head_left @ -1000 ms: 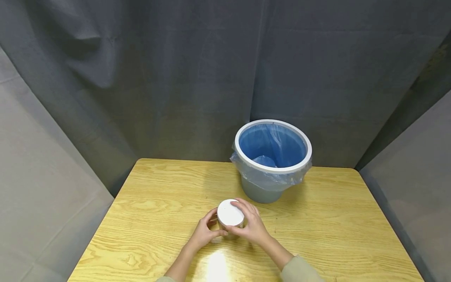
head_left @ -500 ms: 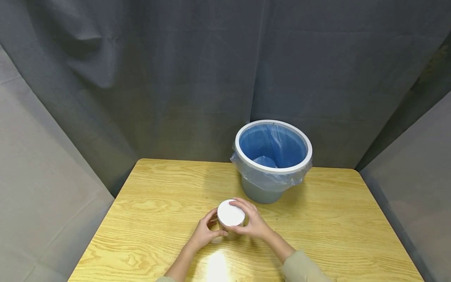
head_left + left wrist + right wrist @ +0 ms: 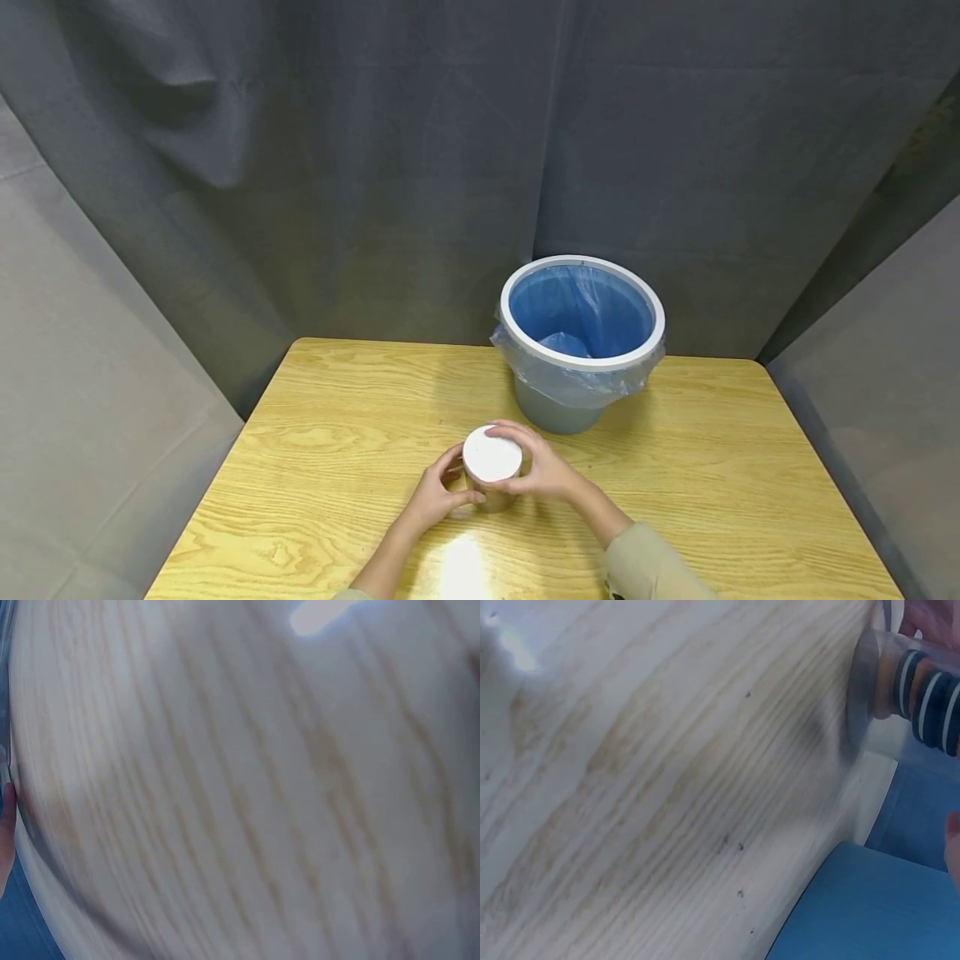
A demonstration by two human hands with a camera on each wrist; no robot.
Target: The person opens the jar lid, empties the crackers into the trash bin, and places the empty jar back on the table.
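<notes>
A clear jar (image 3: 892, 742) with a round white lid (image 3: 491, 454) stands upright on the wooden table. Through its wall in the right wrist view show stacked dark sandwich cookies (image 3: 934, 701) with white filling and some tan ones. My left hand (image 3: 437, 497) grips the jar's left side, fingers behind and thumb in front. On the right, my right hand (image 3: 546, 472) holds the lid's rim, fingertips at the far edge and thumb at the near edge. Only a fingertip (image 3: 7, 825) and a sliver of jar show in the left wrist view.
Behind the jar, slightly right, stands a grey bin (image 3: 558, 410) with a white rim and a blue plastic liner. Dark curtains (image 3: 405, 183) hang past the table's (image 3: 330, 433) back edge, and pale panels (image 3: 97, 375) flank both sides.
My right hand has turned about the lid, its thumb sliding right along the near rim and its wrist shifting right. My left hand, the jar and the bin have stayed in place.
</notes>
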